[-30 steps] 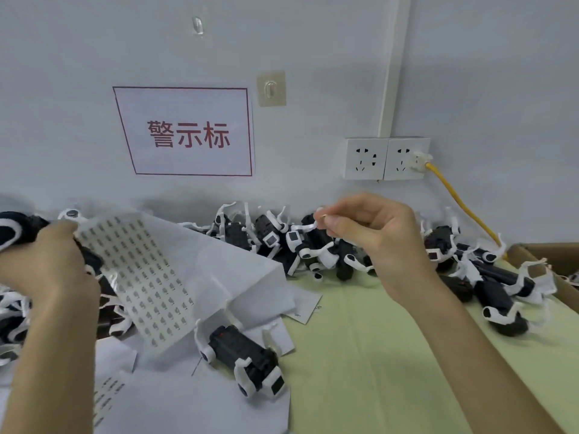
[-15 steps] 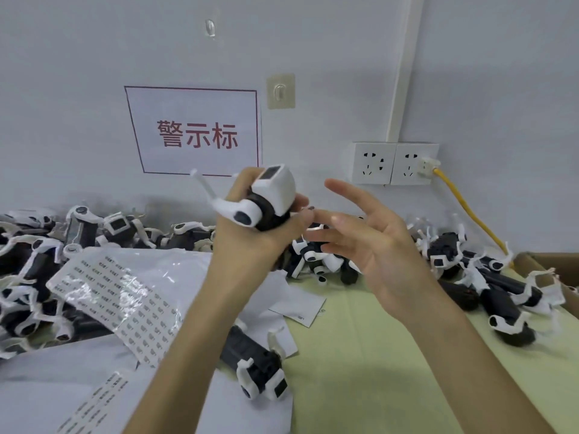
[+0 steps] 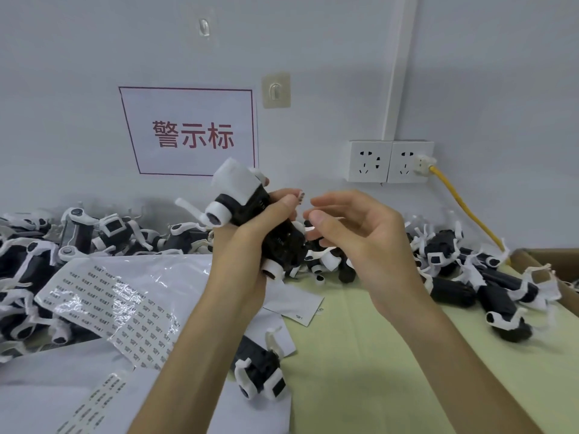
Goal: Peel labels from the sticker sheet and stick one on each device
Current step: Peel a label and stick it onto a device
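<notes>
My left hand (image 3: 250,245) grips a black-and-white device (image 3: 247,205) and holds it up in front of the wall. A small label seems to sit on the tip of my left forefinger. My right hand (image 3: 354,239) is just to the right of the device, fingers curled and apart, holding nothing I can see. The sticker sheet (image 3: 116,302), with rows of small printed labels, lies flat on the table at the left. Another device (image 3: 260,368) lies on white paper below my left forearm.
Piles of black-and-white devices lie along the wall at the left (image 3: 37,255) and at the right (image 3: 470,277). A cardboard box (image 3: 560,277) is at the far right edge. A yellow cable (image 3: 463,208) runs down from the wall socket. The green table top (image 3: 376,355) shows at centre right.
My left hand let go of the sticker sheet, which now lies flat, and lifted a device. That device has since tilted and come lower. My right hand moved in close to it, fingers curled.
</notes>
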Available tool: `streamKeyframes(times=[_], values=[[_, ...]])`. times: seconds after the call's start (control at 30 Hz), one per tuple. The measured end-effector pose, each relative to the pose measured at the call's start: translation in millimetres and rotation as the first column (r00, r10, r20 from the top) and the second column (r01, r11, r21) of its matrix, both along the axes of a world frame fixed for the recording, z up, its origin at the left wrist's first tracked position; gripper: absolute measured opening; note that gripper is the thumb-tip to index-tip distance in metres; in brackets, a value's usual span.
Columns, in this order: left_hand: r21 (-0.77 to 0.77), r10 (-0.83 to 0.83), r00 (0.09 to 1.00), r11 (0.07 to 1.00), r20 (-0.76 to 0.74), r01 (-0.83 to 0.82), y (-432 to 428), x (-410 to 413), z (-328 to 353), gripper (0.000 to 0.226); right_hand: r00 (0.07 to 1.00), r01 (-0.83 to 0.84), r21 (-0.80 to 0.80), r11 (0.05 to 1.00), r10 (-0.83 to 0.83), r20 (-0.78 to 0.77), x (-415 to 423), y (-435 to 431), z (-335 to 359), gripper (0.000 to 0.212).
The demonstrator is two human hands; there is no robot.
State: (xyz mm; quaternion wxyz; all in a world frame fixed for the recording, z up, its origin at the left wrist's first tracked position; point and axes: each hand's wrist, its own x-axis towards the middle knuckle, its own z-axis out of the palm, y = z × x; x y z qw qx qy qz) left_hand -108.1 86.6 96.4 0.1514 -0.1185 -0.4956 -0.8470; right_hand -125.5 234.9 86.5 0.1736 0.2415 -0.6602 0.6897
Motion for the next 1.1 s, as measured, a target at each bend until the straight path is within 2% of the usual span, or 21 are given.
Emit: streamKeyframes(times=[0.07, 0.13, 0.3, 0.4, 0.47, 0.53, 0.57, 0.67, 0.77, 0.93, 1.03, 1.1], values=[[0.038, -0.101, 0.995, 0.994, 0.02, 0.1, 2.4, 1.2, -2.0, 0.016, 1.0, 0.008, -0.016, 1.0, -0.008, 0.004, 0.6, -0.8, 0.0, 0.01], [0.027, -0.141, 0.988, 0.99, 0.058, 0.14, 4.8, 0.6, -4.9, 0.026, 1.0, 0.011, -0.058, 0.998, -0.011, 0.017, 1.1, -1.8, 0.2, 0.01], [-0.078, -0.145, 0.989, 0.986, 0.035, 0.147, 12.6, 2.5, -8.2, 0.015, 0.997, 0.023, -0.174, 0.985, -0.01, 0.079, 1.0, -2.7, -0.2, 0.004], [-0.132, -0.112, 0.993, 0.986, -0.038, 0.107, 15.5, 2.9, -8.8, 0.025, 0.991, 0.023, -0.196, 0.98, 0.002, 0.131, 1.3, -3.0, -0.8, 0.005], [-0.132, -0.073, 0.996, 0.989, -0.045, 0.067, 15.0, 1.9, -9.4, 0.024, 0.988, 0.026, -0.175, 0.984, 0.002, 0.156, 0.4, -1.7, 0.0, 0.006], [-0.148, -0.032, 0.998, 0.989, -0.051, 0.024, 13.2, -0.1, -10.4, 0.021, 0.991, 0.031, -0.052, 0.998, -0.023, 0.133, -0.3, 1.6, 2.1, 0.007], [-0.194, 0.006, 0.998, 0.981, -0.067, -0.019, 12.0, -1.1, -10.7, 0.021, 0.995, 0.063, 0.073, 0.995, -0.069, 0.079, -0.9, 4.3, 2.9, 0.009], [-0.396, 0.128, 0.982, 0.902, -0.137, -0.173, 6.8, -6.1, -11.2, 0.017, 0.976, 0.216, 0.41, 0.886, -0.179, -0.126, -1.4, 13.4, 5.3, 0.018], [-0.534, 0.137, 0.968, 0.813, -0.209, -0.23, 2.9, -9.2, -10.5, 0.029, 0.972, 0.231, 0.553, 0.801, -0.17, -0.161, -0.3, 24.0, 8.2, 0.021], [-0.622, 0.094, 0.967, 0.75, -0.236, -0.225, 3.3, -11.7, -13.1, 0.036, 0.967, 0.252, 0.671, 0.698, -0.151, -0.206, -0.9, 28.4, 8.2, 0.013], [-0.597, 0.097, 0.969, 0.773, -0.226, -0.216, 3.9, -14.7, -15.9, 0.033, 0.97, 0.236, 0.652, 0.721, -0.133, -0.204, -1.5, 29.4, 8.0, 0.015], [-0.566, 0.113, 0.97, 0.794, -0.217, -0.219, 3.1, -15.8, -17.3, 0.028, 0.976, 0.211, 0.594, 0.776, -0.129, -0.177, -2.9, 29.2, 7.5, 0.02]])
